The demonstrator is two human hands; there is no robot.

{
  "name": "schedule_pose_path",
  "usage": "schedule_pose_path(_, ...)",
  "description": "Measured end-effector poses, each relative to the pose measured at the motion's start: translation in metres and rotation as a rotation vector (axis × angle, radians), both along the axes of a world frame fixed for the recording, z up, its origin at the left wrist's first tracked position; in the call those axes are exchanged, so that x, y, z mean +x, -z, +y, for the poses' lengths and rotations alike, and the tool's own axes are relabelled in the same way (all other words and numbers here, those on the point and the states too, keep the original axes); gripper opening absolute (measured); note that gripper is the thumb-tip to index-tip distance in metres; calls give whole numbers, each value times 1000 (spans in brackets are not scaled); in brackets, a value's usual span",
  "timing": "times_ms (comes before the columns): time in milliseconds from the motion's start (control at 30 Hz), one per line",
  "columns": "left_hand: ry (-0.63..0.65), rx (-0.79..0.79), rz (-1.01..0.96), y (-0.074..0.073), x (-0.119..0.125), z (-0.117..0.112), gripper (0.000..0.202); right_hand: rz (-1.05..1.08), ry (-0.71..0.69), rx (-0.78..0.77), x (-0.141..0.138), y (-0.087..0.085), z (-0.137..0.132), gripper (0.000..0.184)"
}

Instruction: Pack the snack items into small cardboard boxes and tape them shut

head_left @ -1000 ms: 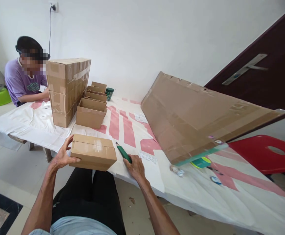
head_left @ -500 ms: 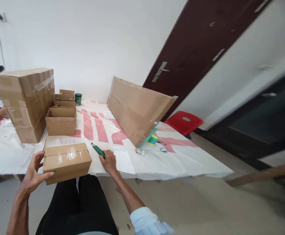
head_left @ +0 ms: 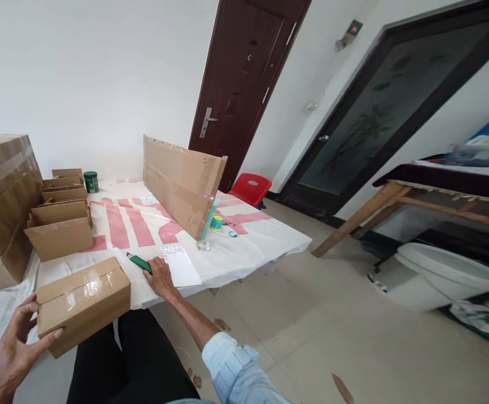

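My left hand grips the left end of a small closed cardboard box, thumb on the front edge and fingers behind. Shiny clear tape runs over the seam on its top. The box sits at the table's front edge, above my lap. To its right, my right hand is closed around a green utility knife, whose tip points left and away from me. That hand rests low over the table, beside a white sheet of paper with handwriting or drawn marks.
Open cardboard boxes stand in a row at left, beside a large taped carton. Behind is a dark green can. A big cardboard panel leans upright near a roll of tape. A red chair stands beyond the table.
My view has swung to the right, so the table things sit further left and a side table and white tub have appeared. Both hands keep their holds.
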State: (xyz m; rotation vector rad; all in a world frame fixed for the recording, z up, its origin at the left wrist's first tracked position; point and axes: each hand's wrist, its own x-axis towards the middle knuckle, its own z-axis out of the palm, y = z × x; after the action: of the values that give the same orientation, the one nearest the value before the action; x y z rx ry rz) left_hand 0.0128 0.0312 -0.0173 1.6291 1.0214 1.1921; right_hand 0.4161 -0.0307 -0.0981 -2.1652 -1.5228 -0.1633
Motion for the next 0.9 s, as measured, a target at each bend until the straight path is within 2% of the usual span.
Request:
schedule_pose_path(200, 15, -5, 9, -3, -2, 3, 74, 2, 9, 1, 0, -2, 1, 18)
schedule_pose_path(367, 47, 5, -11, -5, -1, 0, 65, 3, 12, 19, 1, -2, 2, 15)
schedule_pose_path(667, 76, -15, 21, -12, 8, -14, 74, 57, -52, 58, 2, 16, -5, 23)
schedule_pose_path(800, 104, -16, 67, -16, 7, -16, 70, 70, -75, 83, 4, 21, -8, 25)
schedule_pose_path(900, 112, -16, 67, -18, 8, -18, 64, 121, -75, 183, 3, 19, -9, 27)
